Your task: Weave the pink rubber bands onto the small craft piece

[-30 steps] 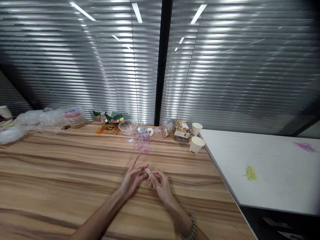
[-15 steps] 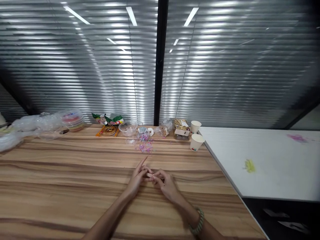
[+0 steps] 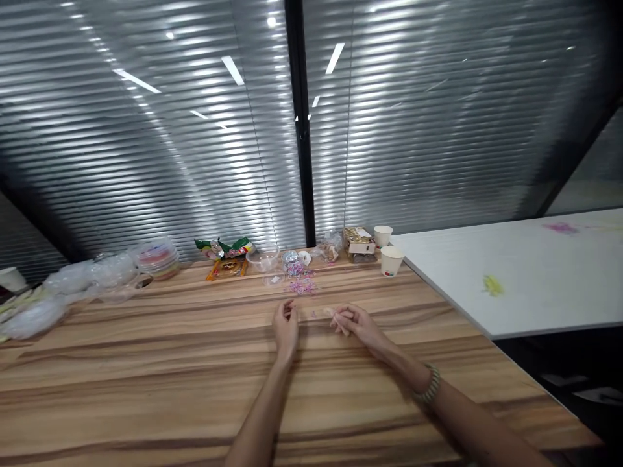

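Note:
My left hand (image 3: 286, 326) is above the wooden table (image 3: 195, 389), its fingers curled together at the tips; whatever they pinch is too small to make out. To its right, my right hand (image 3: 354, 323) has thumb and fingers pinched, also on something I cannot make out. Between the hands a faint, thin strand with a small purplish bit (image 3: 314, 314) shows, too blurred to name. Just beyond them lies a scatter of small pink and purple pieces (image 3: 302, 286), near a small clear lid (image 3: 273, 279).
Behind stand a clear bowl (image 3: 263, 259), snack packets (image 3: 228, 268), a gold box (image 3: 359, 241) and two paper cups (image 3: 390, 261). Plastic bags (image 3: 73, 279) and stacked tubs (image 3: 158, 258) are at the left. A white table (image 3: 535, 279) adjoins at the right.
My hands, which were touching at the fingertips, have moved apart sideways. My left index finger, stretched out before, is now curled in. The camera view has tilted and shifted.

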Motion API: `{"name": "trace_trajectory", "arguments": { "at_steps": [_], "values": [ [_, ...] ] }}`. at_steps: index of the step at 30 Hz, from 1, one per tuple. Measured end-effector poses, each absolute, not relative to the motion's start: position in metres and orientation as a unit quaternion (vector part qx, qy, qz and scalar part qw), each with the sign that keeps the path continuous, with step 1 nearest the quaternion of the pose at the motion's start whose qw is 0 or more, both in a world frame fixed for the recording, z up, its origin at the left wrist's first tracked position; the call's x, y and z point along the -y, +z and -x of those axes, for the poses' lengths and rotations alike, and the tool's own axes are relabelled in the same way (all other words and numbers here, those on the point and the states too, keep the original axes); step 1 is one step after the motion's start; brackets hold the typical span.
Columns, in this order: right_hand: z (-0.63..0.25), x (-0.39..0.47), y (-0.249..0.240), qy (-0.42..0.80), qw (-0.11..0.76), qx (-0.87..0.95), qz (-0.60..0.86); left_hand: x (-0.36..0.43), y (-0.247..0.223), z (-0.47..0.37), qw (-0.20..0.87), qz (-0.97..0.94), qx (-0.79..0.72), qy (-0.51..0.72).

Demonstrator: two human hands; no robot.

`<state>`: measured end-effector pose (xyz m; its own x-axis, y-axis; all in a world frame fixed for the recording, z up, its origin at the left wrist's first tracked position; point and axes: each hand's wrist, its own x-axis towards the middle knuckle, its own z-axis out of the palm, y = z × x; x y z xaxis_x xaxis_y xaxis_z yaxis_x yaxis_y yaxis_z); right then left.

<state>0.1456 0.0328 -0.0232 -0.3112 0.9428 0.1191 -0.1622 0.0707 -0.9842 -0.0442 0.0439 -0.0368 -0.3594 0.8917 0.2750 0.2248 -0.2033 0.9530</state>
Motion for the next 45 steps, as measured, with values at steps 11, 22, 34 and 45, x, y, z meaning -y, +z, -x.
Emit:
{"name": "trace_trajectory", "arguments": {
  "at_steps": [11, 22, 34, 45],
  "values": [
    [-0.156, -0.048, -0.034, 0.571, 0.510, 0.495, 0.410, -0.054, -0.040, 0.035, 0.250, -0.694, -0.501, 0.453],
    [-0.162, -0.047, -0.028, 0.614, 0.521, 0.473, 0.358, -0.057, -0.040, 0.034, 0.338, -0.624, -0.505, 0.491],
    [-0.153, -0.039, -0.021, 0.557, 0.506, 0.551, 0.361, -0.048, -0.043, 0.012, 0.478, -0.555, -0.448, 0.513],
    [-0.139, -0.028, -0.019, 0.491, 0.417, 0.650, 0.403, -0.036, -0.039, 0.016, 0.478, -0.558, -0.427, 0.528]
  ]
}}
